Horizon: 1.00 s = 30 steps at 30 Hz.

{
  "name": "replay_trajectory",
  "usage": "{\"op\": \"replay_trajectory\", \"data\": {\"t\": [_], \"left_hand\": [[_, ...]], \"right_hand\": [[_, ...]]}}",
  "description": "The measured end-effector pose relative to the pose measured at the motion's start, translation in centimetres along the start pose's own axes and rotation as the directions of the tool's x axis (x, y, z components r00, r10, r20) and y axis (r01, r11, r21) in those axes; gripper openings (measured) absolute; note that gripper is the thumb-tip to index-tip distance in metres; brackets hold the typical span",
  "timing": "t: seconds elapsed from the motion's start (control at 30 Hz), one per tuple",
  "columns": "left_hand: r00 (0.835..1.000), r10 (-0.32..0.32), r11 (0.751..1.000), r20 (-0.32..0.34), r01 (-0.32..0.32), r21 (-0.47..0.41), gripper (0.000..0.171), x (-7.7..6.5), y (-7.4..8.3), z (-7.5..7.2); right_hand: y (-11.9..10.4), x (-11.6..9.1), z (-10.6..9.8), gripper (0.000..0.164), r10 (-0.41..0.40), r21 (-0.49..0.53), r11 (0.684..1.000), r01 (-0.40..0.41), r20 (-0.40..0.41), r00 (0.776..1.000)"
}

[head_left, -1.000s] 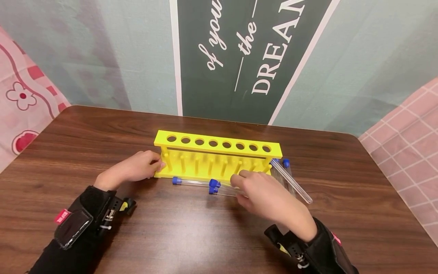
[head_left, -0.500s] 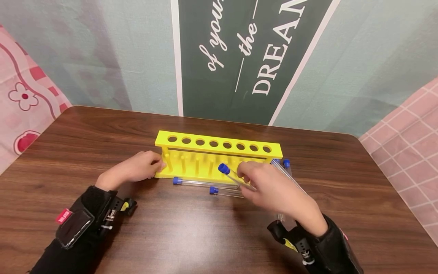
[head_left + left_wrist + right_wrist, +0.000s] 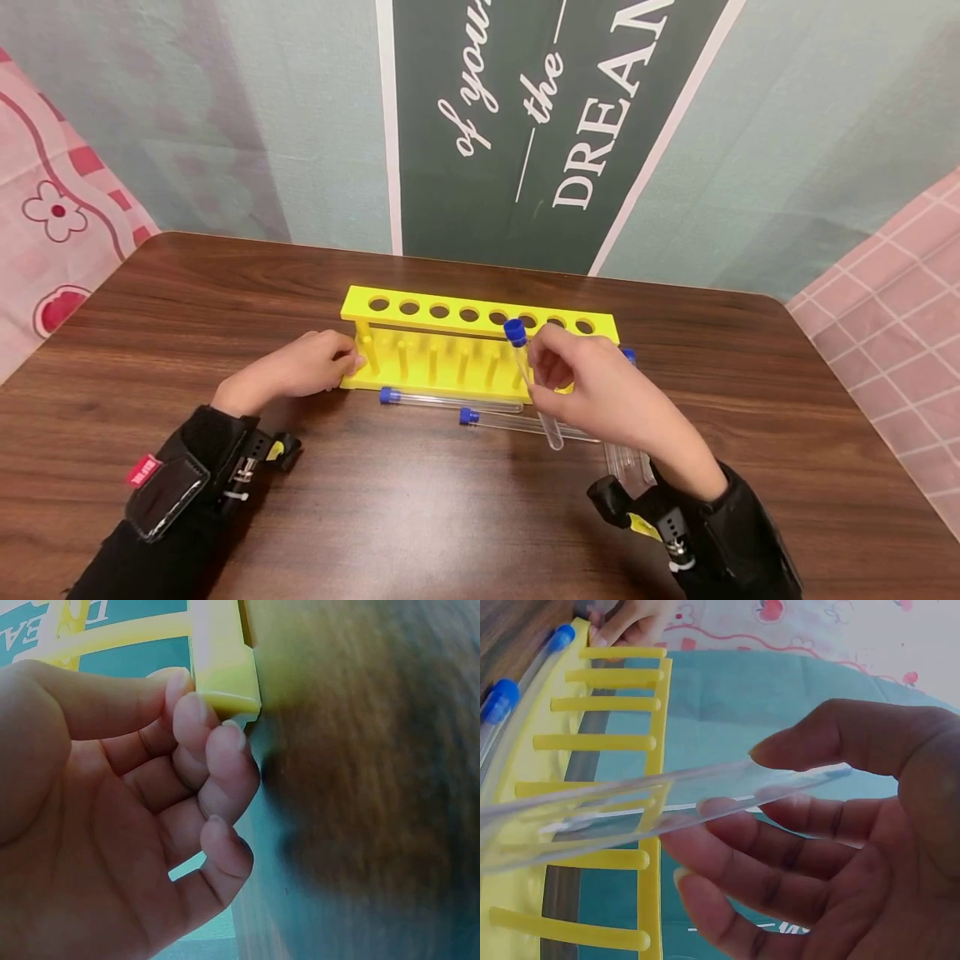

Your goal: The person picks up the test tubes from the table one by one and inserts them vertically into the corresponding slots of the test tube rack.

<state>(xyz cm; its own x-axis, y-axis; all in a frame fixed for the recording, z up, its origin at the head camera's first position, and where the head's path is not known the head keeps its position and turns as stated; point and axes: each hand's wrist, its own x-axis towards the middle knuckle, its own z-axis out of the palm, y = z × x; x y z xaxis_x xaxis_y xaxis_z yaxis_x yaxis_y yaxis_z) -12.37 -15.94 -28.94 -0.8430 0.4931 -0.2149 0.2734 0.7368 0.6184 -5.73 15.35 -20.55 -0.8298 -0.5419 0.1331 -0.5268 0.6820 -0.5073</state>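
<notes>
R grip [image 3: 592,379] hides pt of yellow rack [image 3: 448,367], wall lettering [image 3: 606,117] cut @ top, tabletop [image 3: 360,780] blurry in L-wrist cam.

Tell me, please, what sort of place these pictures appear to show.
Probably an indoor tabletop set up for practice rather than a working laboratory: a wood-grain table, printed cloth hangings behind it, and a yellow test-tube rack.

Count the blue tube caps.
4: upper cap, on the test tube in the right hand; left cap and middle cap, in front of the yellow test tube rack; right cap, past its right end. The hand may hide more.
</notes>
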Motion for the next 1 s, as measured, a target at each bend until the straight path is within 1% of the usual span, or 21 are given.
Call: {"op": "replay_trajectory", "data": {"t": [0.17,0.43,0.67,0.83,1.0], "left_hand": [[1.000,0.007,1.000,-0.008,-0.007,0.009,0.020,0.01,-0.06,0.00],[1.000,0.014,1.000,-0.010,-0.014,0.009,0.021,0.00,-0.11,-0.01],[1.000,0.013,1.000,-0.003,-0.013,0.002,0.020,-0.03,-0.07,0.00],[1.000,0.012,1.000,-0.006,-0.012,0.006,0.019,-0.08,-0.08,0.08],[1.000,0.013,1.000,-0.010,-0.013,0.009,0.019,-0.11,-0.21,0.22]], "right_hand": [[-0.02,0.10,-0.25,0.015,0.041,0.049,0.998,-0.041,0.006,0.999],[-0.15,0.34,-0.71,0.016,0.089,0.069,0.993,-0.090,0.024,0.996],[-0.30,0.53,-0.97,0.014,0.111,0.061,0.992,-0.113,0.025,0.993],[-0.41,0.51,-0.82,0.014,0.127,0.084,0.988,-0.129,0.032,0.991],[-0.54,0.30,-0.71,0.015,0.115,0.096,0.989,-0.117,0.026,0.993]]}}
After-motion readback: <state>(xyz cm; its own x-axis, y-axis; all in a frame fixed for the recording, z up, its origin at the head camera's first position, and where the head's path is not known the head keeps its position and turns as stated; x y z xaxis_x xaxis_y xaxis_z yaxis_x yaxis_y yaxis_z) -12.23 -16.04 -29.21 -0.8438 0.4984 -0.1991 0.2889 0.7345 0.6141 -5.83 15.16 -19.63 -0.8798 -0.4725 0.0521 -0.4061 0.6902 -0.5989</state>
